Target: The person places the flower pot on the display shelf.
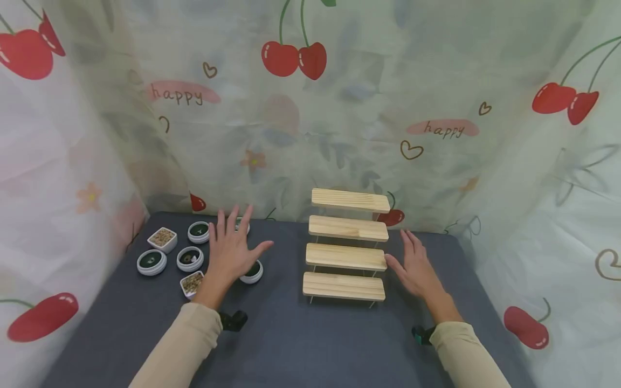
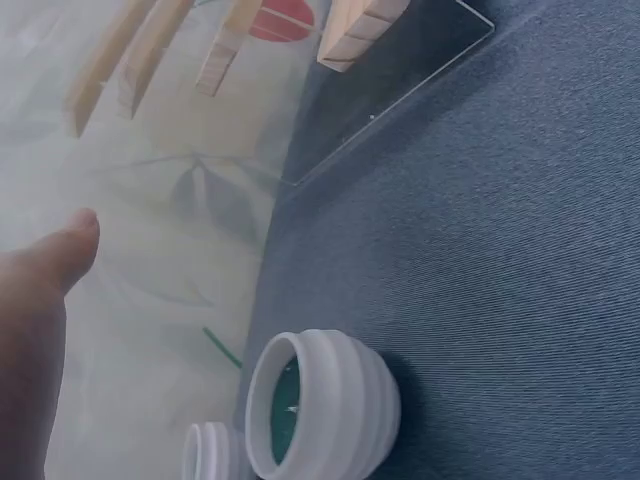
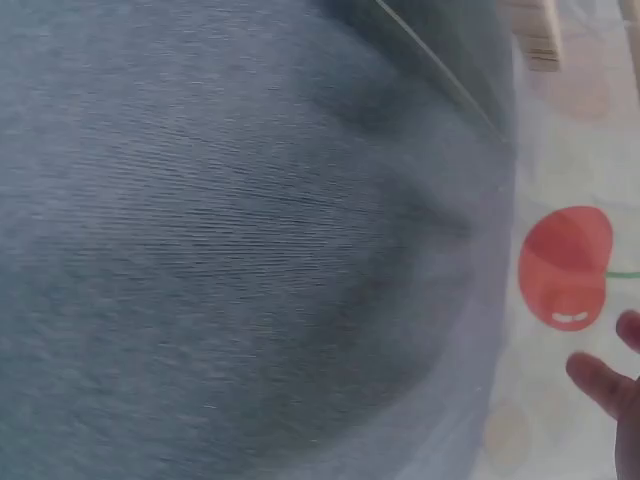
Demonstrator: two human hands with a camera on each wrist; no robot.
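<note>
Down low, left sleeve (image 1: 177, 347): tan, on the near left of the wooden rack (image 1: 344, 285), with a black band (image 1: 234, 320) at its end.
Right sleeve (image 1: 468, 353): tan too, on the near right of the rack.
Table (image 1: 281, 350): dark, under the rack and all around it.
Near dish (image 1: 191, 283): square and white, left of the rack, with brown bits inside, partly behind the wrist.
Right hand (image 1: 418, 269): just right of the rack, fingers straight, thumb held out; I can't tell if the thumb touches a board.
Wooden rack: four pale boards going up like stairs.
Near pot (image 1: 253, 277): round and white, left of the rack, green inside.
Left hand (image 1: 228, 258): left of the rack, over the pots, fingers spread wide.
Three pots (image 1: 151, 262): round, farther left of the rack.
Far dish (image 1: 162, 240): square, far left of the rack, with brown bits.
Back cloth (image 1: 349, 134): behind the rack, with red cherries.
</note>
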